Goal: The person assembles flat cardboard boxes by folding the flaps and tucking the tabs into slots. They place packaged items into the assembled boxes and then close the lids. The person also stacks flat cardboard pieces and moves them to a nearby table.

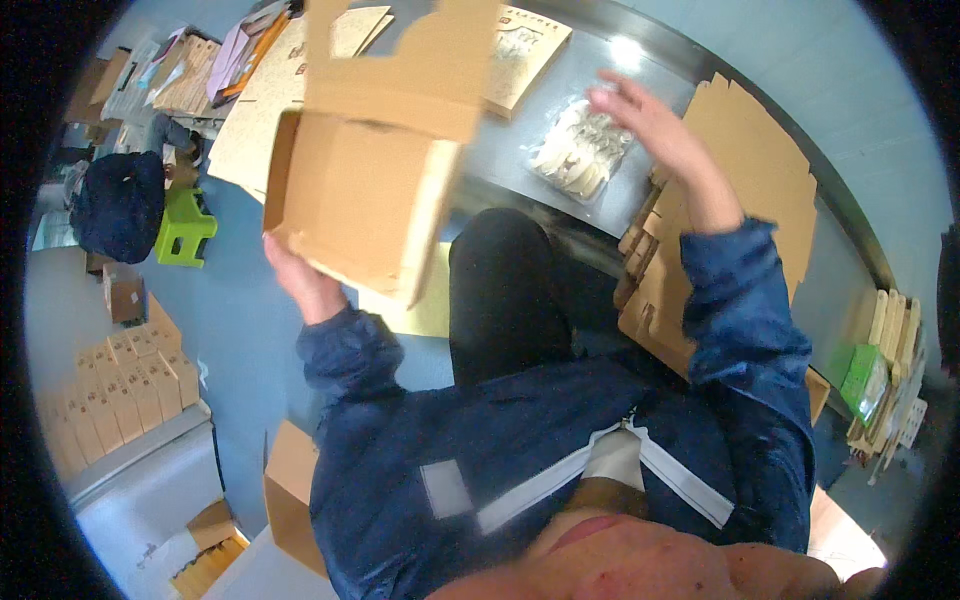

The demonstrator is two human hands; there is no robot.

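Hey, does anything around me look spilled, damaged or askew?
I see no spill or clear damage. Only the beige printed sheets left of the open brown cardboard box in the left hand look slightly askew: they overlap at differing angles rather than lying squared.

Left grip [298, 280] occupied, right grip [650, 122] outstretched

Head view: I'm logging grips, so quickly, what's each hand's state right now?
Left hand: holding the open cardboard box near its lower left corner.
Right hand: open, holding nothing visible, near the clear plastic bag.
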